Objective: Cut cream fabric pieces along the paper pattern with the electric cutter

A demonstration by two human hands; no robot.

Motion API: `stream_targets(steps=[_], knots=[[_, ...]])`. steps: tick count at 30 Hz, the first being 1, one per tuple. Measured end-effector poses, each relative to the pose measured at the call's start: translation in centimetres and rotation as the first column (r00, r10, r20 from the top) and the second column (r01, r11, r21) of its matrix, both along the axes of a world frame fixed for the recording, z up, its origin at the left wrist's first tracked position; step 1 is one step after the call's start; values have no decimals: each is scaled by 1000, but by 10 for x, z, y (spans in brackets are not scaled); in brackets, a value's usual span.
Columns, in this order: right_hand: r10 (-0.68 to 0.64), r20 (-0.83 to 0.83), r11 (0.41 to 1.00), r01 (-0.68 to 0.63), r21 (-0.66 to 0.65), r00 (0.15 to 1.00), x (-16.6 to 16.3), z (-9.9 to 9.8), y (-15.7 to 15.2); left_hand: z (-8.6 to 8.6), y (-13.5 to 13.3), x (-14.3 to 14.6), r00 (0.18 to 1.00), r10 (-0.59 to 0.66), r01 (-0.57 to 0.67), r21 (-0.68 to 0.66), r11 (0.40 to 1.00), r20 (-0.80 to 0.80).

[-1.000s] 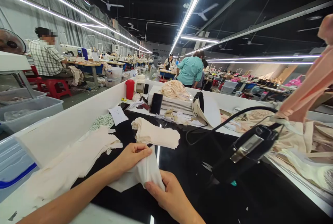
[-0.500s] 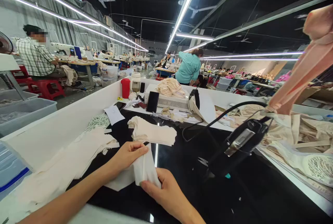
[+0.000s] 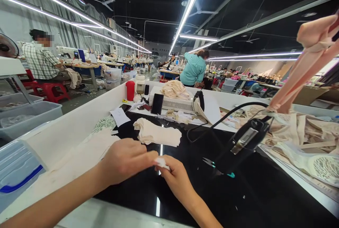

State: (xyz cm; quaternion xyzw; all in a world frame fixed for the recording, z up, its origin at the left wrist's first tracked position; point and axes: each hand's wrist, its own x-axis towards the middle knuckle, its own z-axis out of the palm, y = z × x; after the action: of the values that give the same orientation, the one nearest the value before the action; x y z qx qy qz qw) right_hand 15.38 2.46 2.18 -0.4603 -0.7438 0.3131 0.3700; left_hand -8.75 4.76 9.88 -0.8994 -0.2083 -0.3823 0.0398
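Observation:
Over the black tabletop, my right hand (image 3: 173,176) is closed on a small bunched piece of white fabric (image 3: 162,163), most of it hidden in the fingers. My left hand (image 3: 125,162) has curled fingers, with its fingertips pinched at the fabric's left end; the hand is slightly blurred. Beyond both hands lies a stack of cream fabric strips (image 3: 159,134). To the left, partly behind my left arm, a larger spread of cream fabric pieces (image 3: 71,157) covers the table.
Thread snips (image 3: 209,162) with teal handles lie by a black hanging device (image 3: 249,136) with a cable, at right. A phone (image 3: 157,104) leans on a white box (image 3: 172,103) behind. Cream garments (image 3: 304,136) pile up at right; a clear bin (image 3: 19,171) stands left.
The white fabric, spread wide between both hands before, is now bunched small at the right hand's fingers. My left hand turned over, knuckles up. The view shifted slightly.

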Motion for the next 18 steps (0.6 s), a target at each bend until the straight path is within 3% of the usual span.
stream_targets(steps=[2, 3, 5, 9, 14, 18], knots=[[-8, 97, 999, 4, 40, 995, 5, 2, 3, -15, -11, 3, 993, -25, 53, 250, 967, -115], [-15, 153, 998, 6, 57, 988, 7, 3, 4, -26, -16, 7, 981, -22, 77, 277, 958, -193], [-40, 277, 996, 15, 90, 960, 10, 4, 6, -52, -23, 16, 956, -20, 97, 251, 963, -293], [-123, 509, 986, 46, 162, 852, 17, 2, 13, -94, -27, 30, 950, 25, 40, 201, 979, -310], [-322, 641, 940, 156, 303, 697, 36, 1, 27, -101, -26, 32, 941, 29, 33, 176, 984, -336], [-392, 642, 904, 147, 401, 658, 43, 1, 24, -96, -28, 31, 955, 8, 36, 142, 989, -298]])
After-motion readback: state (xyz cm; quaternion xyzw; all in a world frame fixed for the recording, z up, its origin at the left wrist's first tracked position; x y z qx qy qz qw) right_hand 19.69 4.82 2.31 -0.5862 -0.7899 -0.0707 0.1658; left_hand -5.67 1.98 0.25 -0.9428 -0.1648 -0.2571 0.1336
